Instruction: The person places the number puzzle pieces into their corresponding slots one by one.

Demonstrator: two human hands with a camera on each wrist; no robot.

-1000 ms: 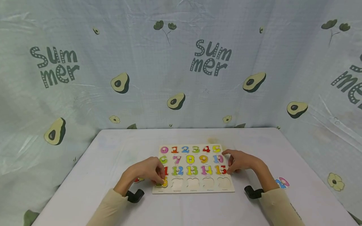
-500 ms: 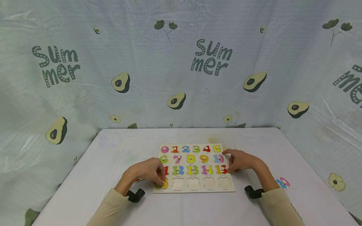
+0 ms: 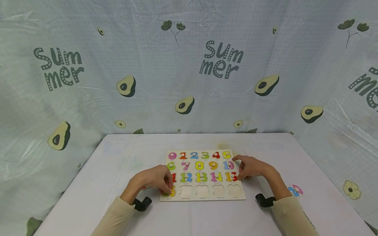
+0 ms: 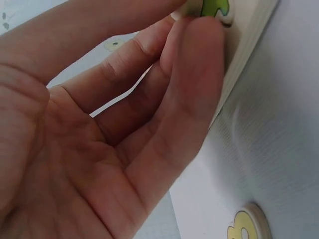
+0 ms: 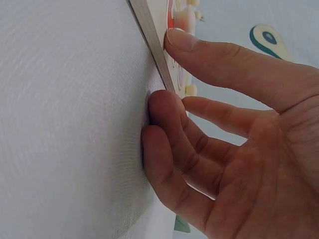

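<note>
A wooden number puzzle board (image 3: 203, 198) lies on the table, with 0 to 15 seated in its upper three rows. At the bottom-left slot my left hand (image 3: 155, 178) pinches the green-and-yellow number 16 piece (image 3: 173, 191), which sits in or on the slot; fingers cover part of it. In the left wrist view, a bit of green number piece (image 4: 215, 7) shows past the fingertips. My right hand (image 3: 251, 167) holds the board's right edge, thumb near the 15 piece (image 3: 231, 177) and index finger near the upper right corner. Its other fingers curl against the tablecloth (image 5: 70, 124).
Four bottom-row recesses, such as this one (image 3: 202, 190), hold no piece. A loose blue-and-pink number piece (image 3: 295, 190) lies beyond the right wrist. Partly hidden by the left hand is a red piece (image 3: 144, 187). A yellow number piece (image 4: 244, 226) shows in the left wrist view.
The number 16 piece has settled slightly lower and flatter at the bottom-left slot under my left fingers. My right hand stays at the board's edge.
</note>
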